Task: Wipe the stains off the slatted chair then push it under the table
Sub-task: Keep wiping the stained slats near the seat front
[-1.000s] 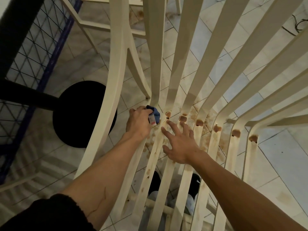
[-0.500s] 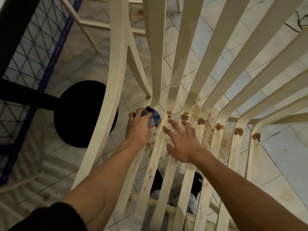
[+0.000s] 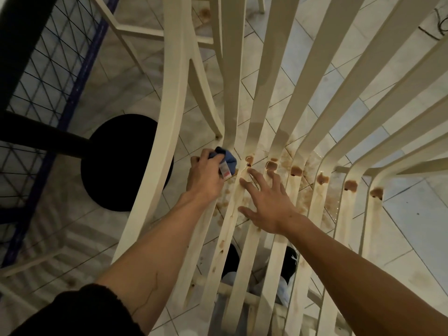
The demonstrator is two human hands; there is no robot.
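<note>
While the left hand, its fingers curled round a bunched blue cloth, pressed it against the bend of the slatted chair, the right hand lay on the slats just beside it, fingers straight and spread. Brown stains dotted the slat bends. What seemed to be the desk's round black base stood to the left on the tiled floor.

Cloth label print illegible
</note>
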